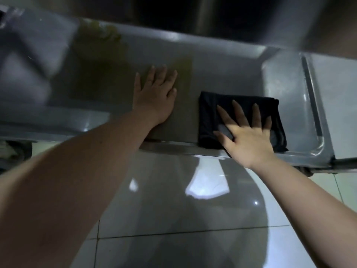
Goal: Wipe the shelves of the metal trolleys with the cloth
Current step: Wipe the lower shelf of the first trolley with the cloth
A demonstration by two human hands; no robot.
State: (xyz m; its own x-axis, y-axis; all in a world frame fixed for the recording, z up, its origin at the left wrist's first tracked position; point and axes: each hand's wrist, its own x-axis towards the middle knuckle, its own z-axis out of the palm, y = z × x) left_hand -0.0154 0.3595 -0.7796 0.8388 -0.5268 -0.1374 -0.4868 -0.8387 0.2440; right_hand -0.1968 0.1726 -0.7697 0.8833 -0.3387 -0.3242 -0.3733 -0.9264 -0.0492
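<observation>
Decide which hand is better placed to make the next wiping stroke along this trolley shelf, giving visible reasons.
Right. The right hand lies flat on the black cloth; the left hand rests bare on the shelf, beside the cloth.

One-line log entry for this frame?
step: wipe | right hand flat on cloth | left hand flat on shelf
</observation>
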